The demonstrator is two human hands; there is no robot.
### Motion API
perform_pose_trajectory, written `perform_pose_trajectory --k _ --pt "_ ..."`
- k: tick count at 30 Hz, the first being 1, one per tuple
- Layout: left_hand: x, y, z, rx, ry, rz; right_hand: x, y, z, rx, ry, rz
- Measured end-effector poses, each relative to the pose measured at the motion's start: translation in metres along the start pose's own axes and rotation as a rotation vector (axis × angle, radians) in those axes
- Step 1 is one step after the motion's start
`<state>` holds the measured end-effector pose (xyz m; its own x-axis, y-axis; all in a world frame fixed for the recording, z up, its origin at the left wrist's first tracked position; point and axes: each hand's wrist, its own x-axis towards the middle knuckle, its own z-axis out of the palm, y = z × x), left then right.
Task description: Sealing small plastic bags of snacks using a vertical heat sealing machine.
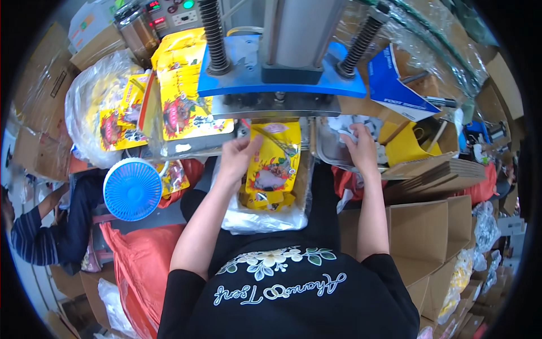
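A yellow printed packet (275, 159) stretches from the press's front edge down over a plastic-lined box (271, 223). My left hand (239, 160) pinches its upper left side between thumb and fingers. More yellow packets (262, 199) show in the box beneath it. To the right, my right hand (362, 150) reaches over a metal tray (323, 155) holding small white pieces. Its fingers are drawn together around what looks like one of the small white pieces (348, 135); the fingers partly hide it. Above both hands stands a press with a blue plate (282, 85) and two springs.
Stacked yellow packets (179, 85) lie left of the press, beside a clear bag (84, 101) of packets. A blue fan (132, 189) stands at left; a person (42, 226) sits beyond it. Cardboard boxes (418, 226) and a blue-and-white box (398, 85) crowd the right.
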<state>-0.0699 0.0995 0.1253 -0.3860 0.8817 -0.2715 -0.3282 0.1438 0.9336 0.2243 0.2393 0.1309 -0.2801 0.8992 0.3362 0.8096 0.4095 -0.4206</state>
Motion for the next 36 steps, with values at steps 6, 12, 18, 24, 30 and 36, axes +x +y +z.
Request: perform_pose_trajectory --k 6,12,18,24,30,36 --pt "0.009 0.008 -0.073 1.239 0.327 0.737 -0.002 0.001 0.002 0.153 -0.043 -0.047" --pt "-0.017 -0.010 -0.091 1.130 0.448 0.841 -0.006 0.015 -0.005 0.613 -0.262 0.144" --pt "-0.016 0.003 -0.085 0.890 0.459 0.673 -0.014 0.015 0.002 0.301 -0.161 -0.114" --pt "-0.067 0.004 -0.037 0.332 0.082 0.398 -0.014 -0.007 0.001 0.273 -0.034 -0.015" --pt "-0.065 -0.036 -0.014 0.503 0.061 0.232 -0.019 -0.092 -0.027 0.369 -0.268 -0.241" --pt "-0.067 -0.057 -0.019 0.694 -0.073 0.376 -0.032 -0.115 -0.014 0.209 -0.575 -0.572"
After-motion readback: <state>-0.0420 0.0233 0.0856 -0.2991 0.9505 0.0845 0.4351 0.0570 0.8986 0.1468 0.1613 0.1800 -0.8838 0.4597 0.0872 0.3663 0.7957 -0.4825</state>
